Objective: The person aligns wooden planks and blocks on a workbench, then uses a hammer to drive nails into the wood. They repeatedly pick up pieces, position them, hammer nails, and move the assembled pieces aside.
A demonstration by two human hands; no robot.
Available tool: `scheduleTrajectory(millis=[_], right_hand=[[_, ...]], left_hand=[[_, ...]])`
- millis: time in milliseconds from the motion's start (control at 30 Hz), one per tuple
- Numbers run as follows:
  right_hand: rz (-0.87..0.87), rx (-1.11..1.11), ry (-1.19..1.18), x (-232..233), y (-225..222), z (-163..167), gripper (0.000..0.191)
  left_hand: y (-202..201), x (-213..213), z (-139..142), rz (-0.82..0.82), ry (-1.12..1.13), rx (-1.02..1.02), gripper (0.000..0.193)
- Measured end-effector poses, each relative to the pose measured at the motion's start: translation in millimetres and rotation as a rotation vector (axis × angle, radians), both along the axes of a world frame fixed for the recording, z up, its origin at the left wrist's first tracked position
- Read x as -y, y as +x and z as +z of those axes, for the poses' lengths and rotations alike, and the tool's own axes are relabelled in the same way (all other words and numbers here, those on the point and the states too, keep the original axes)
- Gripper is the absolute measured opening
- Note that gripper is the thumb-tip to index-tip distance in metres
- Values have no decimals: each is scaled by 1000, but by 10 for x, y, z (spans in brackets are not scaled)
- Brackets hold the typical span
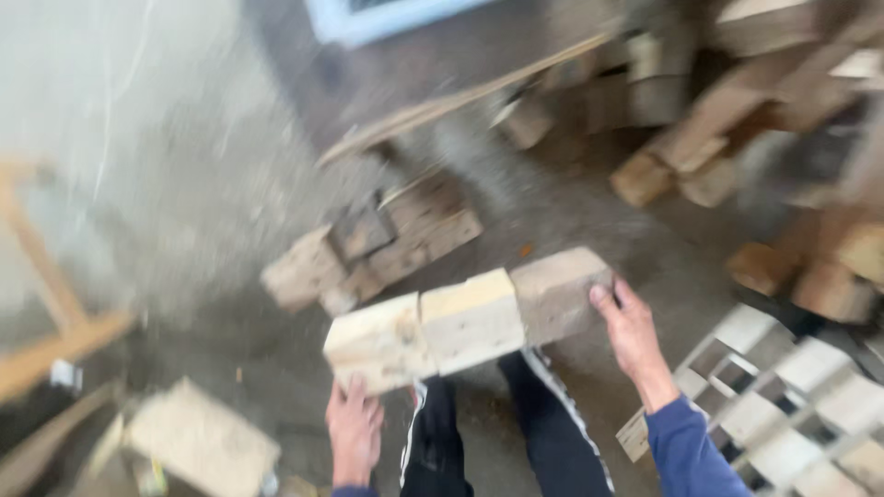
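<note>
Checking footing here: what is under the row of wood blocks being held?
Under the blocks: dark trousers with white side stripes and grey floor. Left hand and right hand grip the ends. The feet are covered.

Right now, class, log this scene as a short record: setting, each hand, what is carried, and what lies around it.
Setting: concrete floor, picture blurred
Left hand: under the near end of the row of wooden blocks
Right hand: gripping the far end of the row
Blocks: three pale blocks, end to end, held between both hands
Behind: block cluster on the floor
Right: timber pile, white slatted pallet
</note>
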State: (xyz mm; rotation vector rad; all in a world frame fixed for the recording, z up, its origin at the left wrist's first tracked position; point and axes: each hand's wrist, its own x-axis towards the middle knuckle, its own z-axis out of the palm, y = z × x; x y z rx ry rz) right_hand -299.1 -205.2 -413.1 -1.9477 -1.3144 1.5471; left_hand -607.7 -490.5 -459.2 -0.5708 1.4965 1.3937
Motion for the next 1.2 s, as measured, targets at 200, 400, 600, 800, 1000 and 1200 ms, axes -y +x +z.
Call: scheduleTrajectory(millis=[200, 400, 600, 800, 1000, 1200], right_hand=[[-484, -170, 145, 384, 1295, 1775, 59], [-762, -150, 349, 572, 2443, 3330, 55], [-822, -60, 500, -5, 3643, 4332, 59], [-462, 515, 286, -1061, 4206, 4150, 78], [-402, 470, 446, -1264, 4375, 3901, 93], [-427, 303, 501, -1257, 4371, 3877, 103]], left_hand=[[272, -1027, 1399, -309, 53, -109, 39], [1237, -2622, 3207, -719, 202, -204, 39], [2705, -4265, 4406, -1153, 326, -478, 46], [3637, -5551, 4342, -1451, 340, -610, 41], [3773, -5740, 4121, -1514, 339, -701, 50], [3689, -5807, 3949, -1561, 431, -1120, 54]])
